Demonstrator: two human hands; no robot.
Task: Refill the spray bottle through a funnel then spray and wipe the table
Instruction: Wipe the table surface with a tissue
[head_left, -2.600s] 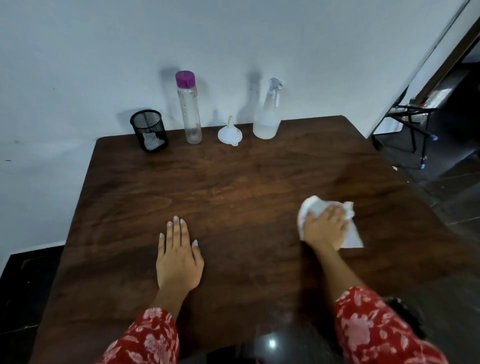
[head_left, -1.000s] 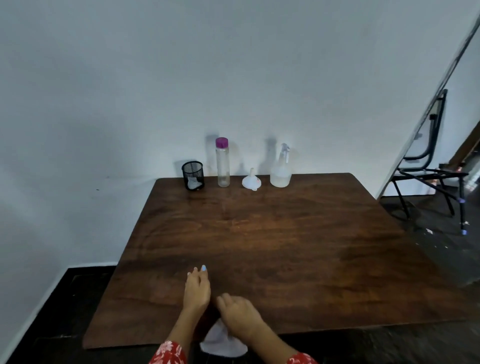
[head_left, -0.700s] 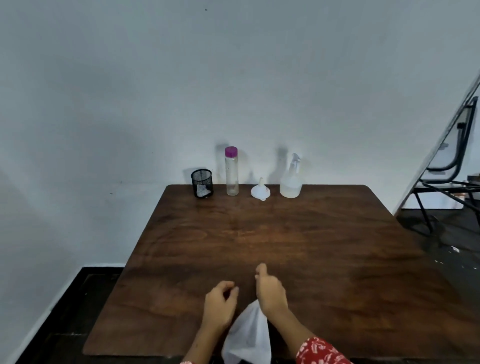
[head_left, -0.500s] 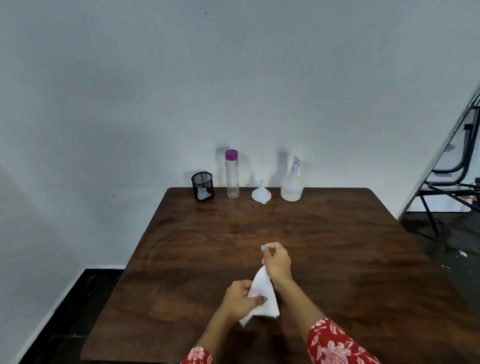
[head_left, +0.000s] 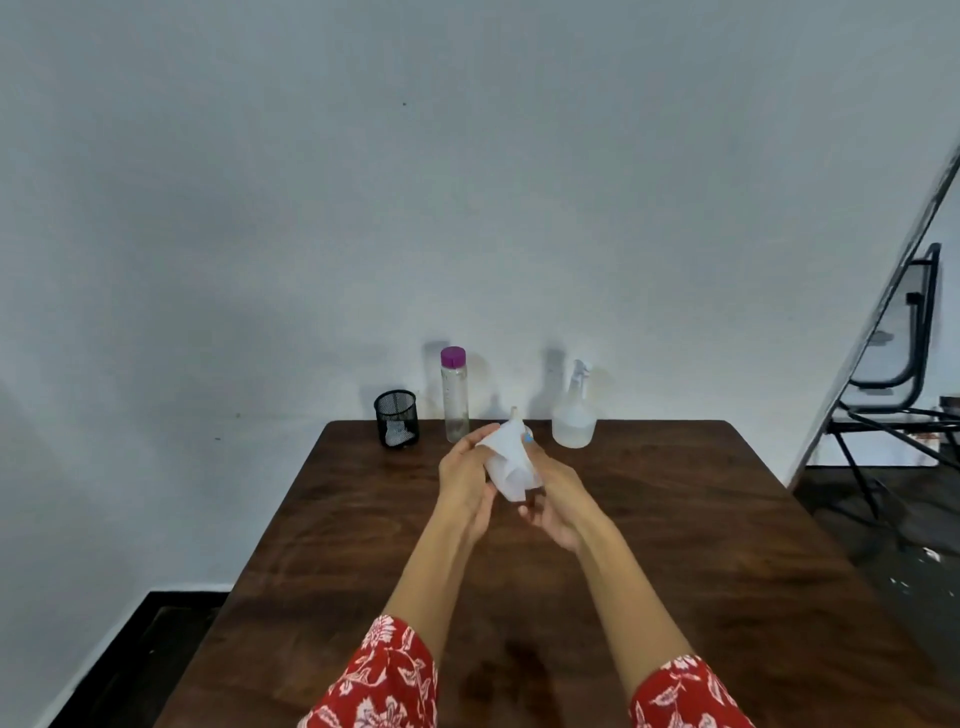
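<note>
Left fingers: the fingers of the left hand are curling partly closed around the upper left edge of the white cloth, thumb and fingertips pinching it
Right fingers: the fingers of the right hand are bending loosely under and behind the cloth, cupping its lower right side; one pale blue nail is showing at the cloth's upper edge
Cloth: thin, soft and white, it is hanging crumpled into a rough cone between both hands, raised above the counter
Hands and arms: both bare forearms are reaching forward and converging, palms turning toward each other; red floral sleeves are covering the arms near the bottom edge
Counter: dark brown wood with visible grain, its surface looking smooth and faintly glossy
Spray bottle: the spray bottle is standing upright at the counter's far edge by the wall, translucent, round-bodied with a narrow trigger head
Funnel: the white funnel is sitting just behind the cloth, only its spout clearly showing
Water bottle: the tall clear cylinder with a purple cap is standing left of the funnel
Mesh cup: the black wire-mesh cup is standing furthest left, something white lying inside
</note>
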